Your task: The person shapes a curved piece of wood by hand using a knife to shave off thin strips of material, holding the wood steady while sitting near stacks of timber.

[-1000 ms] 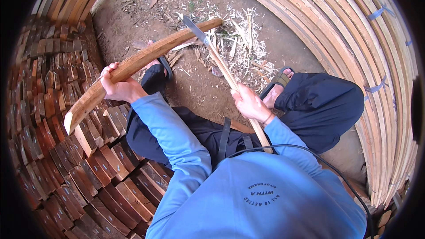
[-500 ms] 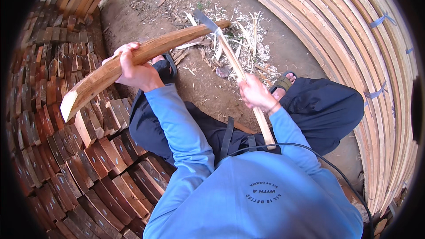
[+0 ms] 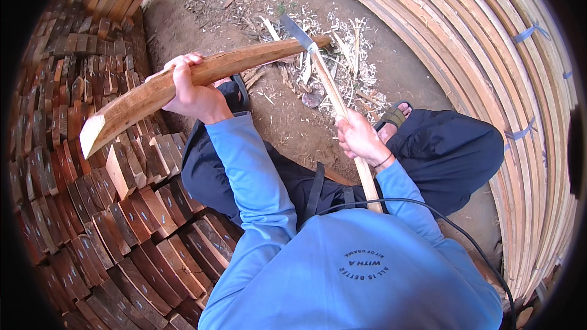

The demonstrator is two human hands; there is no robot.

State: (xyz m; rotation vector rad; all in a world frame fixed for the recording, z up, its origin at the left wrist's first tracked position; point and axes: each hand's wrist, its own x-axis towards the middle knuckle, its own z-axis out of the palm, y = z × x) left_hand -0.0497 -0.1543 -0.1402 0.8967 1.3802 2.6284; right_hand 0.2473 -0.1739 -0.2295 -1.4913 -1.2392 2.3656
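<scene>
My left hand (image 3: 192,93) is closed around a thick, tapered wooden post (image 3: 235,64), near its wider end. The post's cut end is pale and lies to the left, and its narrow end points away over the wood shavings. In my right hand (image 3: 361,137) is the long pale wooden handle of an adze (image 3: 327,79). Its flat metal blade (image 3: 296,32) lies at the narrow end of the post, apparently touching or crossing it. The handle's lower end runs back toward my waist.
Stacked cut timber (image 3: 110,226) with reddish ends fills the left side. Long planks (image 3: 489,55) tied with blue strips stand along the right. Wood shavings (image 3: 361,73) cover the dirt floor ahead, near my sandalled feet. A black cable (image 3: 422,206) crosses my shirt.
The post's narrow end and the adze blade have shifted slightly right and nearer. The post's wide end has moved slightly left and away. Both hands keep their grips.
</scene>
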